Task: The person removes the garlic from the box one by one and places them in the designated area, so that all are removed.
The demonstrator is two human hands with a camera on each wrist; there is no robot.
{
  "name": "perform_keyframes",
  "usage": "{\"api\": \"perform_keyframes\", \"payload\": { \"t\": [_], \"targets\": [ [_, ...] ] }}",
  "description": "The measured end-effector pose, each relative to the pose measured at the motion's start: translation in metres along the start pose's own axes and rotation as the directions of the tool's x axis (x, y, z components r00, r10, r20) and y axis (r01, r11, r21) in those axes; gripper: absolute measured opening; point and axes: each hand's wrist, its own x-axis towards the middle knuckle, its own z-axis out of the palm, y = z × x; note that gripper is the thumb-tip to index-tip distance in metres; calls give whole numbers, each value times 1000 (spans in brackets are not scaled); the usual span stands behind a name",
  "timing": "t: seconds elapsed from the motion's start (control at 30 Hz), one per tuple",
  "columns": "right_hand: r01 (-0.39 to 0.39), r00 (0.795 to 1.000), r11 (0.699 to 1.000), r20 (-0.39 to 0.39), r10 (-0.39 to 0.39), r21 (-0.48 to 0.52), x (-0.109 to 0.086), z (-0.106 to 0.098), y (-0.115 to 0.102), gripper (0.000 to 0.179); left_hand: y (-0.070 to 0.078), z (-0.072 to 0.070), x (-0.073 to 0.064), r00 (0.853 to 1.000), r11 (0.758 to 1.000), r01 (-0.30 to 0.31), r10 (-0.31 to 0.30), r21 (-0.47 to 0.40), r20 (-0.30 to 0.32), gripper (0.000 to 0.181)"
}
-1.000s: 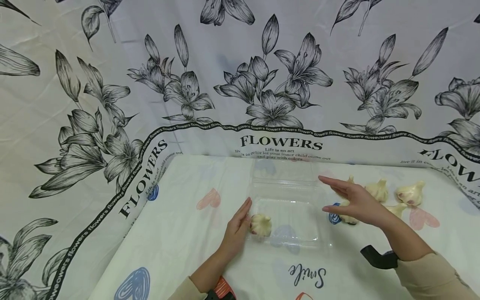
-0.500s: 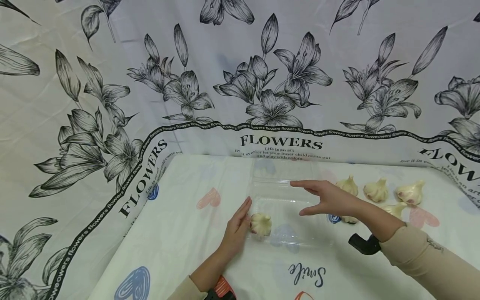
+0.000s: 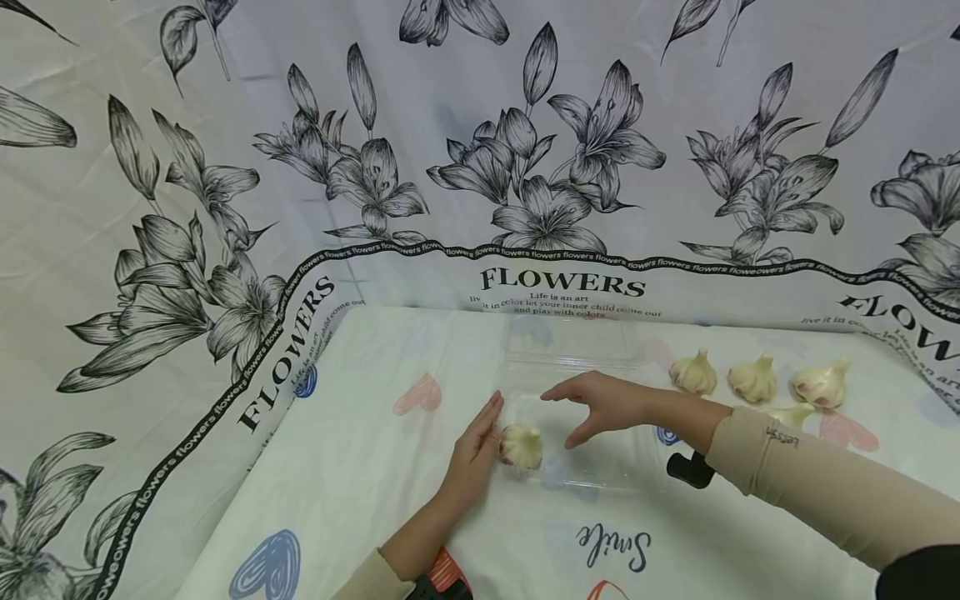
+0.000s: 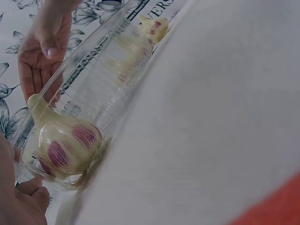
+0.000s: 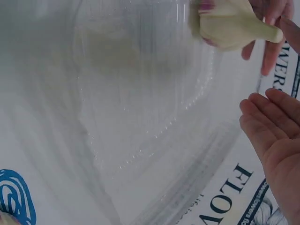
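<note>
A clear plastic container lies with its hinged lid folded back on the far side. One pale garlic bulb with purple patches sits in its near left corner, also seen through the wall in the left wrist view. My left hand rests along the container's left side, fingers fairly straight. Over the container hovers my right hand, thumb and fingers spread apart and holding nothing, just right of that bulb. In the right wrist view the right palm faces the container below the garlic bulb.
Several more garlic bulbs lie on the white printed cloth to the right, partly behind the right forearm. A flower-patterned curtain stands behind the table. A black strap piece hangs under the right wrist.
My right hand has moved left from beside the loose garlic bulbs to over the container, close to the bulb inside. The left hand and the container have stayed in place.
</note>
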Motion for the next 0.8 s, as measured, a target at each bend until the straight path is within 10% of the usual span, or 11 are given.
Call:
{"api": "perform_keyframes", "payload": {
  "t": [0.2, 0.53, 0.8],
  "targets": [
    [-20, 998, 1000, 55, 21, -25, 19, 14, -6, 67, -12, 0, 1, 1000, 1000, 2, -2, 8, 5, 44],
    [-2, 991, 1000, 130, 5, -23, 41, 29, -8, 67, 21, -3, -2, 1000, 1000, 18, -18, -14, 20, 42],
    [26, 987, 999, 159, -19, -37, 52, 36, -8, 64, -6, 0, 1, 1000, 1000, -1, 1, 15, 1, 43]
  ]
}}
